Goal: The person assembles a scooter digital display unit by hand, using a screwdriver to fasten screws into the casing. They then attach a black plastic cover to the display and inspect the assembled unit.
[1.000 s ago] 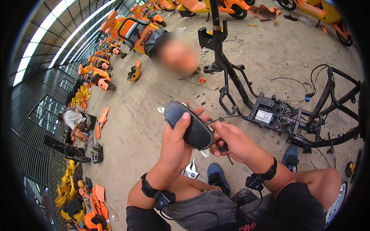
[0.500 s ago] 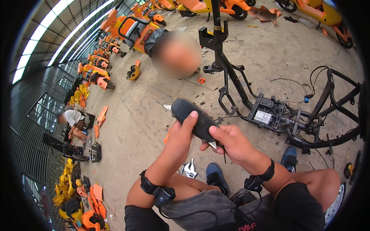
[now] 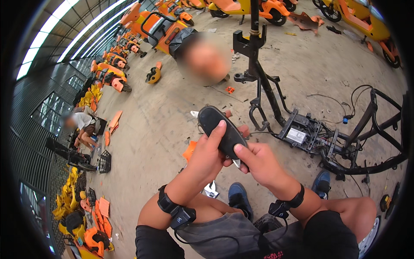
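A black elongated oval part (image 3: pixel 222 129) with rounded ends and a pale metal tab at each end is held between both hands in front of me. My left hand (image 3: pixel 206 149) grips its near-left side, the thumb lying on the smooth upper face. Closed on the lower right end is my right hand (image 3: pixel 261 162), its thumb pressed on the edge beside the lower tab. Fingertips show along the part's far side; its underside is hidden.
A bare black scooter frame (image 3: pixel 269 93) stands at the right, with wiring and a labelled box (image 3: pixel 296 136). A silver metal tool (image 3: pixel 211 189) lies near my shoe. Orange scooters (image 3: pixel 110 77) line the left, where another person (image 3: pixel 83 125) sits. Yellow and orange panels (image 3: pixel 69 200) are heaped lower left.
The view has shifted slightly. The black part is turned a little steeper, and fingers now show along its far edge. Both hands still hold it.
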Demonstrator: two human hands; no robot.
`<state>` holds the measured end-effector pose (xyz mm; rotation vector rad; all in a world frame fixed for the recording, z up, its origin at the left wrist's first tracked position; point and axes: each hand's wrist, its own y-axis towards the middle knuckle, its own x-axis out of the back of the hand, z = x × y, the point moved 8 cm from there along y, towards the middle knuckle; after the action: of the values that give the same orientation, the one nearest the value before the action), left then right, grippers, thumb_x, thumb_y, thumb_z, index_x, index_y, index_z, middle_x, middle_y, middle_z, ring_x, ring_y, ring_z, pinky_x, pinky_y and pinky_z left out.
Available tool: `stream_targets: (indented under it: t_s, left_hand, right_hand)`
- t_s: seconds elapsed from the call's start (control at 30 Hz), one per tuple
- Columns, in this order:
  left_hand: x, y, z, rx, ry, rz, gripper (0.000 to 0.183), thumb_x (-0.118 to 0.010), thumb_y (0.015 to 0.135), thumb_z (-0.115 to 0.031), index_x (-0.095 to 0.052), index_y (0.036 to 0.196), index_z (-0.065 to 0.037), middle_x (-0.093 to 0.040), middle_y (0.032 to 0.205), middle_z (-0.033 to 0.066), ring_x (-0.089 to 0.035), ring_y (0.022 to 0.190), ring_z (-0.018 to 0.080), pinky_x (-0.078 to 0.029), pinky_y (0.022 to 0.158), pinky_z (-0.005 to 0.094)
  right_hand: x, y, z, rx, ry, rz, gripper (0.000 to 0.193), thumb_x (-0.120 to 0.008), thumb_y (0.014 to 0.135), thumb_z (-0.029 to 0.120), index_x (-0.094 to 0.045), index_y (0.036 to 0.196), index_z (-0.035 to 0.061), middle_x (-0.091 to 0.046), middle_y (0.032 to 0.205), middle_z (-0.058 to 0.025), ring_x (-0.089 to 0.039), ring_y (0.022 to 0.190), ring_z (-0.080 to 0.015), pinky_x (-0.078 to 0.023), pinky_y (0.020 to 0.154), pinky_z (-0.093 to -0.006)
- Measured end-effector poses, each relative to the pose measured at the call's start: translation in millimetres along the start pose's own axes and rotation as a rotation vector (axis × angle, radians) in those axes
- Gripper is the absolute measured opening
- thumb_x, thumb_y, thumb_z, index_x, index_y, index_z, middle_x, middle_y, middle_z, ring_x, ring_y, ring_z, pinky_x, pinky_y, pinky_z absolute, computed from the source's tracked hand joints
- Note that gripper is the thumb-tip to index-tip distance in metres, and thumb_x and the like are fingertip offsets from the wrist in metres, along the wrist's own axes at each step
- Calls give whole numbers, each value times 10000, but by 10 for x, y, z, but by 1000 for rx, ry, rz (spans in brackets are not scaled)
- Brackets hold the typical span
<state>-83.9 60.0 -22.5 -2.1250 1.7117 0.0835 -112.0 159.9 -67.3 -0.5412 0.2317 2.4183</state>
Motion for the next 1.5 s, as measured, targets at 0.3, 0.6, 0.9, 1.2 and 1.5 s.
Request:
stream_targets:
  t_s: [0.3,0.6,0.9,1.2,1.5]
  left_hand:
    - [17,-28,-18,-25,382,-22,462,-572,1041,-295,-506,1399,-12,-703,1176,168,-671,1079,196,-553,883,323]
    - [-269,-163,237,130,745,226,327,-645,1009,-245,-645,1238,-11,-724,1075,37,-644,993,102,-524,871,278]
    - [-262,-137,231,64,652,211,290,-671,997,-286,-700,1141,-35,-631,826,-41,-544,733,55,-443,634,250]
    - [-257,-102,157,-26,405,99,370,-614,1027,-354,-664,1047,13,-731,889,55,-676,784,104,-530,696,258]
    - [-157,-186,-43,-21,526,64,418,-623,1019,-335,-644,1123,69,-720,888,117,-703,800,163,-585,746,311]
  right_hand:
    - [557,59,401,178,-694,-254,427,-577,1036,369,-634,1205,-19,-739,1038,-104,-660,885,-172,-527,790,-333]
    - [368,11,351,208,-76,19,420,-716,959,391,-667,1091,-4,-633,750,-13,-572,599,-65,-464,522,-224]
    - [365,19,345,199,-3,-58,332,-716,969,325,-689,951,-5,-631,726,1,-550,590,-48,-431,503,-213]
    - [417,63,363,203,-12,-119,350,-660,1006,308,-689,958,-37,-646,693,-53,-588,495,-114,-447,443,-256]
    - [1192,551,-374,-82,-433,-45,461,-550,1042,428,-728,882,34,-657,724,-21,-547,656,-82,-437,617,-245]
